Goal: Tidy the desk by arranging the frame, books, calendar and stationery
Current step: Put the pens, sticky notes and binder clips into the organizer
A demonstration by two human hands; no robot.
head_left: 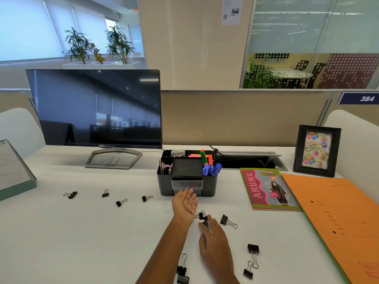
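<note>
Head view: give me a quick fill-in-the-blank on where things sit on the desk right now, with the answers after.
1. The left hand lies palm-up in front of the black ____.
2. The picture frame stands ____ at the desk's far right.
3. The orange folder lies to the ____ of the notebook.
4. The right hand has its fingertips at a small cluster of binder ____.

Missing words: organizer; upright; right; clips
</note>
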